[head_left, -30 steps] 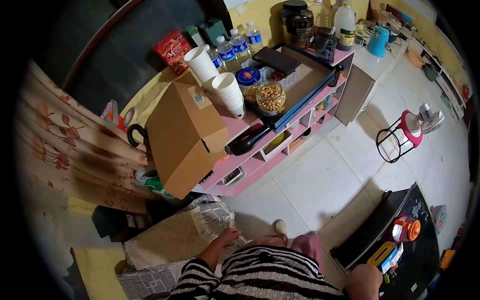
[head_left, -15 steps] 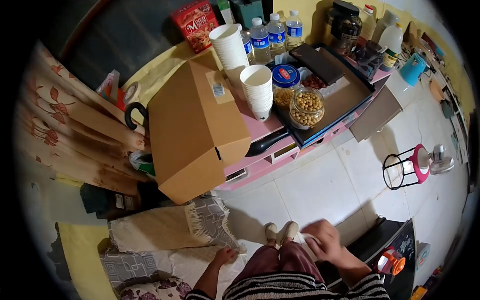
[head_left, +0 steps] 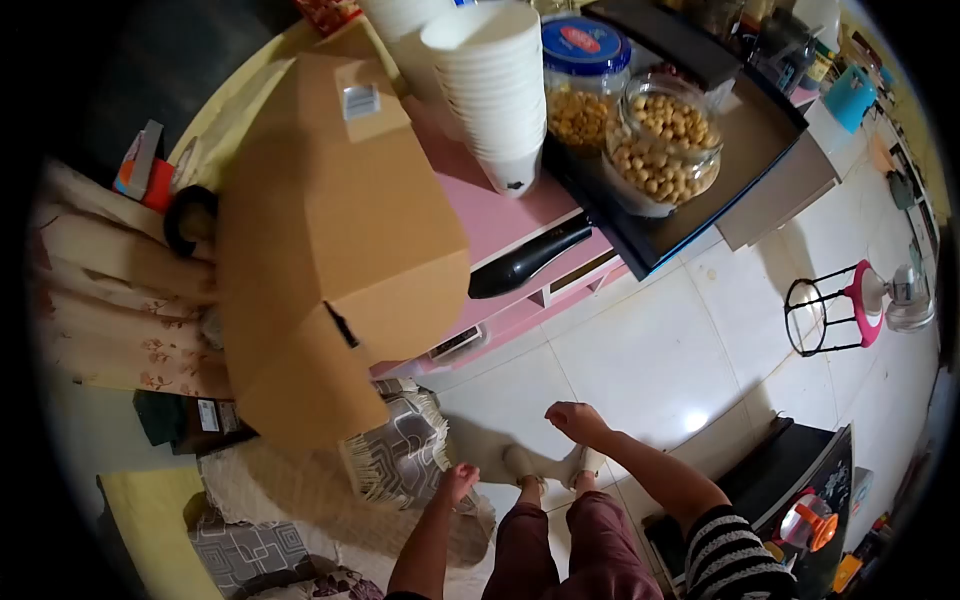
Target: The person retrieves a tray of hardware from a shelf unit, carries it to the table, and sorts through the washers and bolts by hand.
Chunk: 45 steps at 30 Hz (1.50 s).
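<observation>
My left hand [head_left: 460, 483] hangs low by my left leg, its fingers loosely parted and nothing visible in them. My right hand [head_left: 578, 420] is held out above the tiled floor in front of my feet, with the fingers closed. Whatever it may hold is hidden. Neither hand touches the furniture. The nearest large thing is a brown cardboard box [head_left: 385, 230], on the pink cabinet [head_left: 545, 215] and jutting past its edge. Beside the box rises a stack of white paper cups [head_left: 490, 110]. An open glass jar of round nuts [head_left: 660, 165] sits in a dark-rimmed tray [head_left: 745, 165].
A blue-lidded jar [head_left: 583, 75] stands by the glass jar. A black hair-dryer-like object [head_left: 530, 258] lies at the cabinet's front. A pink-topped stool [head_left: 865, 303] with a fan is at right. A patterned cloth [head_left: 405, 440] covers the seat at left; an orange-topped container [head_left: 808, 522] is at lower right.
My view has moved closer to the cabinet, so the box, cups and jars look larger. My right hand has reached forward and left; the white thing at its fingers no longer shows.
</observation>
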### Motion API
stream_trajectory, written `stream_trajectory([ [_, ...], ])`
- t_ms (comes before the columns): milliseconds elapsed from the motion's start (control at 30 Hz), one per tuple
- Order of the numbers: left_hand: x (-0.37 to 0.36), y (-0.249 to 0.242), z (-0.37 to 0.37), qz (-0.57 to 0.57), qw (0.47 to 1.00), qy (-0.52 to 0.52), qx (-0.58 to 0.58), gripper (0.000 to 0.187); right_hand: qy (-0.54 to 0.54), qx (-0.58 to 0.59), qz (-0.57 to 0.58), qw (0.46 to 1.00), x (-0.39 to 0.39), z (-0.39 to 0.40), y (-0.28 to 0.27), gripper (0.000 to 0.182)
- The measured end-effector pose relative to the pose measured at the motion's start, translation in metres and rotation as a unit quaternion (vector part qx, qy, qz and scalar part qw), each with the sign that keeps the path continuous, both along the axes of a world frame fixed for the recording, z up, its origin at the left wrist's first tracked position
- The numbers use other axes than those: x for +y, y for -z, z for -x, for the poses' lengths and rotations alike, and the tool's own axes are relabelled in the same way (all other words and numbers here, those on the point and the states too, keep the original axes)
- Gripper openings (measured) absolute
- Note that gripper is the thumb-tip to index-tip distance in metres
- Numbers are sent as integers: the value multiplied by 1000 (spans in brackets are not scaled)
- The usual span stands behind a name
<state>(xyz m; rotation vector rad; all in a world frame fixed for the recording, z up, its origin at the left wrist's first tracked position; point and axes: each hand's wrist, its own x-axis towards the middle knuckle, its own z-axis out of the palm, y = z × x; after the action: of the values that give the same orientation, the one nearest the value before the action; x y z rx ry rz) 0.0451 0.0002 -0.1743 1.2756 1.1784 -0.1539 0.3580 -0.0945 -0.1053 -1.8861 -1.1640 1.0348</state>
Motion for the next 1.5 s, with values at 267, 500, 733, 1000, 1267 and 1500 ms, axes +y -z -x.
stream_trajectory([
  [267,105,27,-59,-108,994,-22,-9,21,40,22,62,997,58,7,92,16],
  [500,152,60,-78,-90,985,-138,-45,29,82,71,59,992,100,12,134,19],
  [733,183,83,-79,-121,966,-228,-28,29,134,76,49,987,139,24,163,27],
  [1000,199,84,-103,-99,963,-239,-68,24,215,138,3,967,182,29,175,32],
  [1267,218,103,-99,-116,977,-177,-23,12,262,144,28,954,199,33,188,31],
  [1500,173,99,-113,-55,985,-124,-108,9,306,212,42,927,168,14,195,31],
])
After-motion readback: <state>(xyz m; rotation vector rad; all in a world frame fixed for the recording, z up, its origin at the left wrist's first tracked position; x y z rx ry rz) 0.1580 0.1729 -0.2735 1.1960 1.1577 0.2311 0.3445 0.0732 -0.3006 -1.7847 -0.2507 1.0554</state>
